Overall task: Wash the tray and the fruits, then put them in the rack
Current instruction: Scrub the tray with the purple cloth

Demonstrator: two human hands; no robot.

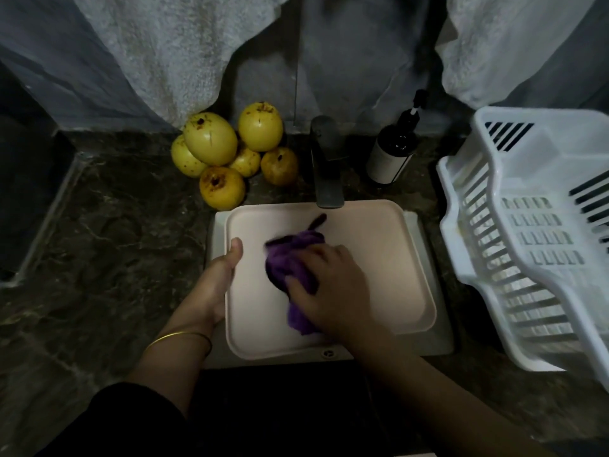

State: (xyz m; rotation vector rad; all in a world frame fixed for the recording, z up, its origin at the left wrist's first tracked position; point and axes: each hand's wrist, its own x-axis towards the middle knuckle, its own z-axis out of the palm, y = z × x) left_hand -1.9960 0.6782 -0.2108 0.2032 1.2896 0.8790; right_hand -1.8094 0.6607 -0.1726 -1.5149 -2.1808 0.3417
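**Tray scrubbed over the sink, fruits and rack waiting**

Pink tray (379,258) laid flat across the sink (441,338), just below the tap (326,159), at the middle of the desk's (99,242) near edge; placed so, presumably, to let water drain into the basin. Left hand (219,282) clamped on the tray's left rim, thumb on top, probably to steady it against the rubbing. Right hand (329,291) closed over a bunched purple cloth (290,268) and pressed onto the tray's middle. Six stained yellow fruits (230,153) heaped near the desk's far edge, left of the tap, seemingly unwashed. White rack (527,242) at the desk's right edge, nothing visible in it, close enough for a short transfer. Dark pump bottle (392,150) between tap and rack.

Sink basin almost wholly covered by the tray; rack cut off at right. Running water not discernible. Cloth blurred. Left fingers hidden under the tray. Bottle label unreadable in the dim light.
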